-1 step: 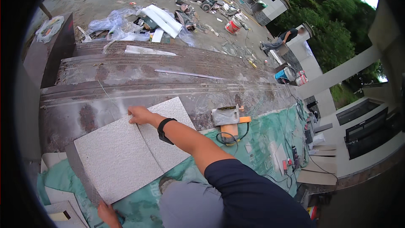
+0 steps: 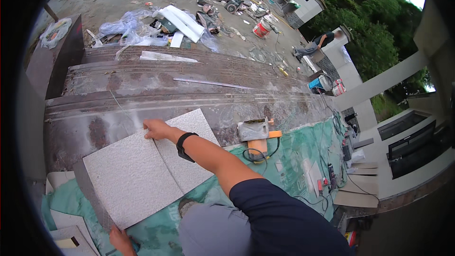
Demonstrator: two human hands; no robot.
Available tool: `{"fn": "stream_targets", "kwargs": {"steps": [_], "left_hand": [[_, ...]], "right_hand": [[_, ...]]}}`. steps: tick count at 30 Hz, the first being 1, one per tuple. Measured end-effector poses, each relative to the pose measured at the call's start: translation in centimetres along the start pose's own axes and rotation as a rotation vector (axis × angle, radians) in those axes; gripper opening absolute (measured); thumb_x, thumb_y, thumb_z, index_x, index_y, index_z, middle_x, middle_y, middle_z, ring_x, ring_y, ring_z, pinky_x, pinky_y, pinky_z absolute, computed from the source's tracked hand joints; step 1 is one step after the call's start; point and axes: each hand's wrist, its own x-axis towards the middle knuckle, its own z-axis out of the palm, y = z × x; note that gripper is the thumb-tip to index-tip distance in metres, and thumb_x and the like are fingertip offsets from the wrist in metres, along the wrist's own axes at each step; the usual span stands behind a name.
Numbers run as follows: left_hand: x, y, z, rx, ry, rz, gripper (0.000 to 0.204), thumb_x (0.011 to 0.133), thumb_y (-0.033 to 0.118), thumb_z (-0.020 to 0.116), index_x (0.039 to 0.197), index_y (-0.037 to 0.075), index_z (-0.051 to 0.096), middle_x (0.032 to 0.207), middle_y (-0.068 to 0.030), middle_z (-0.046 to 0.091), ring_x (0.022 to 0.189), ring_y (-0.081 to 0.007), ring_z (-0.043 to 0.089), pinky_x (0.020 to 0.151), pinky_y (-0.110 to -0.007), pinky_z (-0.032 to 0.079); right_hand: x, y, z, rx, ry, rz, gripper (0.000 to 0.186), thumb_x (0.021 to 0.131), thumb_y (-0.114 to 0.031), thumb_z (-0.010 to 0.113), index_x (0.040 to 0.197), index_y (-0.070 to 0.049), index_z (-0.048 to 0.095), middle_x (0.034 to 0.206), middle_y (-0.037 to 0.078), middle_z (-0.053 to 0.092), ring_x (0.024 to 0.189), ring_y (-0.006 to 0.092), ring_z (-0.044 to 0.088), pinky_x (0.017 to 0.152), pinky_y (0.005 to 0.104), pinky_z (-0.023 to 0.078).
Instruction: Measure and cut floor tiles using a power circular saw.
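Two pale, rough-textured slabs lie edge to edge: a larger left slab (image 2: 135, 180) and a right slab (image 2: 187, 147), with a narrow dark seam between them. My right hand (image 2: 158, 129), a black band on its wrist, grips the left slab's far corner beside the seam with curled fingers. Down at that slab's near corner, my left hand (image 2: 122, 241) pinches the edge; part of it is cut off by the picture's lower rim. Under the left slab, a grey slab (image 2: 97, 196) sticks out along the left side.
A handheld cutting saw (image 2: 256, 137) with an orange body and cord rests right of the slabs. Green sheeting (image 2: 294, 161) covers the floor. Beyond are brown stone steps (image 2: 142, 83), a long measuring strip (image 2: 211, 83), plastic wrap (image 2: 125, 26) and a person (image 2: 317, 45).
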Motion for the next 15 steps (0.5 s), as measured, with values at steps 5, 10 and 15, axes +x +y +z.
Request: {"fn": "stream_targets", "kwargs": {"steps": [5, 10, 15], "left_hand": [[0.1, 0.6, -0.6, 0.022, 0.006, -0.013, 0.03, 0.069, 0.012, 0.079, 0.087, 0.002, 0.058, 0.078, -0.018, 0.064, 0.078, -0.0406, 0.063, 0.068, -0.051, 0.048], [-0.1, 1.8, -1.5, 0.075, 0.062, 0.006, 0.04, 0.064, 0.013, 0.084, 0.092, 0.003, 0.058, 0.084, -0.0174, 0.065, 0.08, -0.0394, 0.064, 0.069, -0.049, 0.049], [-0.3, 1.3, -1.6, 0.087, 0.021, -0.079, 0.041, 0.062, 0.014, 0.085, 0.09, 0.003, 0.058, 0.083, -0.015, 0.065, 0.08, -0.0375, 0.064, 0.068, -0.048, 0.049]], "right_hand": [[-1.0, -0.1, 0.3, 0.068, 0.077, -0.043, 0.043, 0.076, -0.024, 0.079, 0.108, -0.003, 0.059, 0.095, 0.018, 0.068, 0.092, 0.0382, 0.065, 0.077, 0.0462, 0.05], [-1.7, -0.4, 0.3, 0.087, 0.131, -0.03, 0.042, 0.078, -0.023, 0.077, 0.112, -0.004, 0.059, 0.096, 0.018, 0.068, 0.093, 0.0394, 0.065, 0.078, 0.0471, 0.05], [-1.6, -0.7, -0.1, 0.092, 0.059, 0.056, 0.043, 0.078, -0.024, 0.077, 0.111, -0.005, 0.059, 0.103, 0.021, 0.068, 0.1, 0.0416, 0.064, 0.083, 0.049, 0.05]]}}
